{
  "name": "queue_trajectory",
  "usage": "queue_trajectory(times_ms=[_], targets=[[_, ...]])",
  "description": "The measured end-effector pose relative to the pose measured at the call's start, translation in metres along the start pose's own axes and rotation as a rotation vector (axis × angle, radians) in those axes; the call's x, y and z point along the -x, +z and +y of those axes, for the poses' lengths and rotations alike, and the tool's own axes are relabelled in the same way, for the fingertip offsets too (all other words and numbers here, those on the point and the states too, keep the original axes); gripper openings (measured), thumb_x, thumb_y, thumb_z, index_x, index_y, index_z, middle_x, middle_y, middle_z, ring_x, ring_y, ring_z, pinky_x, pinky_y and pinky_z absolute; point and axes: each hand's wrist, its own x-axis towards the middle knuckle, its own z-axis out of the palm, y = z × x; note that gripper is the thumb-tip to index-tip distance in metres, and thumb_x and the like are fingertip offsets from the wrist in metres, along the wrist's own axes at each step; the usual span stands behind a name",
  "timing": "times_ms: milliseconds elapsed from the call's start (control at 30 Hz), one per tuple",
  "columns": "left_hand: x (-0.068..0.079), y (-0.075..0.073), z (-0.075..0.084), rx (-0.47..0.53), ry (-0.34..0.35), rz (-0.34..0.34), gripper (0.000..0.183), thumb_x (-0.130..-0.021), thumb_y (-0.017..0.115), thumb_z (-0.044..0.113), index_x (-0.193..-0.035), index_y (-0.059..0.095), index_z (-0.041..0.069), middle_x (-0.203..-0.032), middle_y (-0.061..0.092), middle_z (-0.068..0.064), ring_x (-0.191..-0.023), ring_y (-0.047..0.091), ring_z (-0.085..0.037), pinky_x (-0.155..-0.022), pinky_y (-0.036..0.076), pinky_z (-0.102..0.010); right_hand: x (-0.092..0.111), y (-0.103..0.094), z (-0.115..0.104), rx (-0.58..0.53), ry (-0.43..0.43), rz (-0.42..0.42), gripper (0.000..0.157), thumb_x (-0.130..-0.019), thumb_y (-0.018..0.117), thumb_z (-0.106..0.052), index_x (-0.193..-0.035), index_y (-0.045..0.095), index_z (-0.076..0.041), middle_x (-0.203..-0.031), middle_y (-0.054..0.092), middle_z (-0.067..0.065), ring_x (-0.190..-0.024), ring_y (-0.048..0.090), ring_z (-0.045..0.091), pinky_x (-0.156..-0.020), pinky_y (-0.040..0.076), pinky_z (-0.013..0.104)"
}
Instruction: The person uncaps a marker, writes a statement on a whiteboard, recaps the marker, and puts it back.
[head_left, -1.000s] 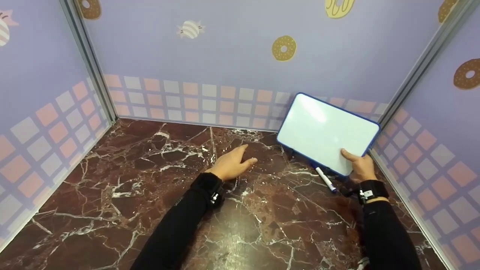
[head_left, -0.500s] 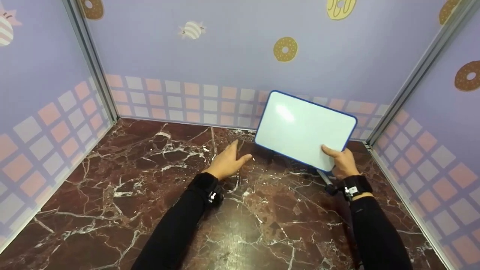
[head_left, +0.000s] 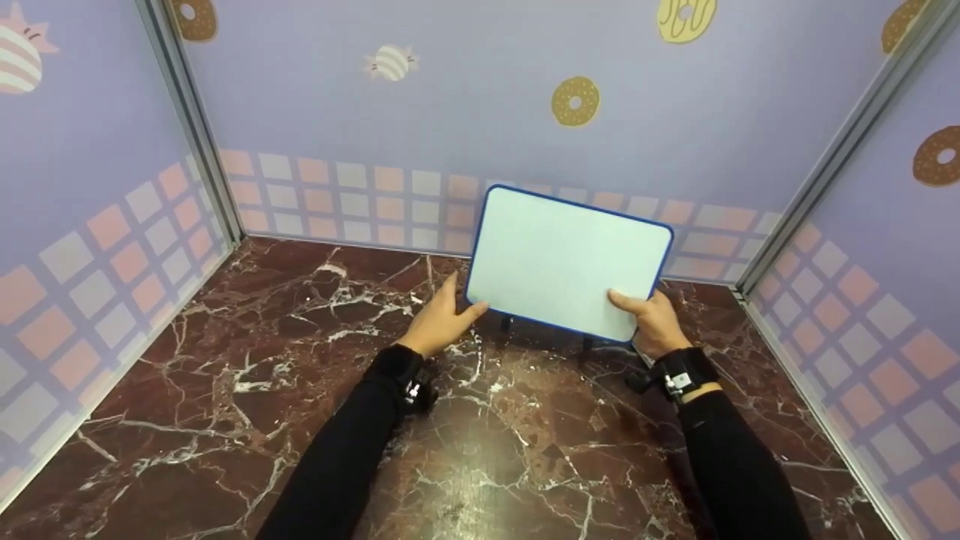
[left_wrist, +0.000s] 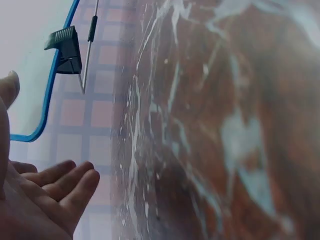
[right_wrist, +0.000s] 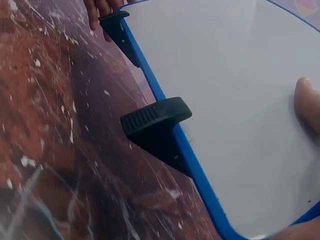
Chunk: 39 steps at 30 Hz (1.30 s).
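Board is gripped by one end in front of the back wall, over the counter, its lower edge sloping down toward the right hand. That slope probably comes from the one-ended hold: the right hand pinches it near the lower right corner, thumb on the face, the other fingers behind and mostly hidden. For something thin and flat, such a grip makes sense and leaves most of the face uncovered. The left hand is at the lower left corner, thumb parted from straightish fingers; whether it touches the board I cannot tell. Its place opposite the right hand would suit sharing or steadying the load.

The face is smooth and white, with no writing that I can see, a few small specks, rounded corners and a slim blue rim. Two dark clips with ribbed tops hook over the lower edge, and a bent wire runs from one; together they may form a stand. Whether they touch the counter is unclear.
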Motion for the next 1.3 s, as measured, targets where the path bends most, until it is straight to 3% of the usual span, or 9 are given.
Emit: queue_trajectory(times_ms=[267,500,767,1033,1300], targets=[[0.009,-0.008,-0.006,0.297,0.082,0.04,0.093,-0.106,0.078,0.045,-0.173,0.03,0.001,-0.161,0.054,-0.024,-0.146,0.055,-0.039,-0.124,0.041,-0.056,0.007,0.023,0.003,-0.042,0.001,-0.119,0.019,-0.11,0.063,0.006,-0.122,0.071,-0.006,-0.116,0.083,0.012,-0.106,0.082,0.03,-0.091,0.067,0.051],[0.02,-0.018,-0.011,0.51,0.028,0.057,0.073,-0.106,0.08,0.034,-0.16,0.049,-0.002,-0.15,0.062,-0.023,-0.136,0.064,-0.037,-0.118,0.048,-0.053,0.017,0.039,0.008,-0.031,0.007,-0.163,0.019,-0.109,0.063,0.006,-0.121,0.073,-0.005,-0.116,0.083,0.014,-0.106,0.082,0.031,-0.09,0.067,0.051],[0.035,-0.025,-0.007,0.714,-0.007,-0.015,0.055,-0.101,0.086,0.022,-0.146,0.063,0.001,-0.138,0.073,-0.018,-0.124,0.074,-0.033,-0.106,0.059,-0.046,0.031,0.049,0.015,-0.057,0.023,-0.204,0.021,-0.108,0.065,0.007,-0.123,0.073,-0.007,-0.118,0.083,0.014,-0.11,0.081,0.032,-0.093,0.066,0.052],[0.043,-0.024,-0.008,0.777,-0.032,-0.071,0.043,-0.099,0.087,0.015,-0.136,0.072,-0.002,-0.131,0.078,-0.019,-0.117,0.077,-0.03,-0.1,0.062,-0.041,0.045,0.047,0.017,-0.035,-0.003,-0.201,0.023,-0.107,0.066,0.007,-0.126,0.072,-0.005,-0.122,0.081,0.017,-0.112,0.08,0.034,-0.094,0.065,0.054],[0.052,-0.021,-0.011,0.859,-0.042,-0.138,0.037,-0.098,0.084,0.006,-0.133,0.073,-0.003,-0.128,0.079,-0.018,-0.113,0.079,-0.027,-0.099,0.063,-0.04,0.058,0.046,0.02,-0.031,0.027,-0.175,0.023,-0.106,0.067,0.008,-0.125,0.071,-0.004,-0.119,0.082,0.016,-0.109,0.081,0.034,-0.093,0.066,0.054]])
